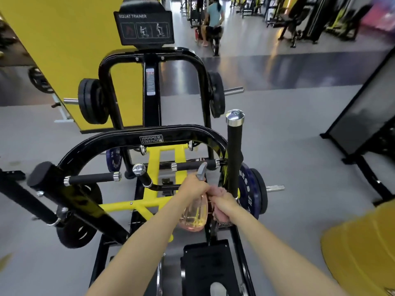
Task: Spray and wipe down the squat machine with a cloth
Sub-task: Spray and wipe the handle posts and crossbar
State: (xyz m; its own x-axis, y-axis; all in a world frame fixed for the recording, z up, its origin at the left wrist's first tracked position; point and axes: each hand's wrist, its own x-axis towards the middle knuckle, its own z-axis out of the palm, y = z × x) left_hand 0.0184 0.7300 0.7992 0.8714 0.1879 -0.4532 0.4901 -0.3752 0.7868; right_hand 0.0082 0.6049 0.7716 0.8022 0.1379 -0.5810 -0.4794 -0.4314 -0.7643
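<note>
The black and yellow squat machine fills the middle of the view, its curved black bar marked Hammer Strength. My left hand grips the neck of a clear spray bottle holding pale orange liquid, its grey trigger head pointing up. Right beside it, my right hand is closed on a pinkish cloth, pressed at the base of the upright black handle with a chrome cap. Part of the cloth hangs below that hand.
Weight plates sit on the machine's pegs, black ones at the back and a blue one at the right. A yellow wall stands left, a dark panel right. A person sits far back among other machines.
</note>
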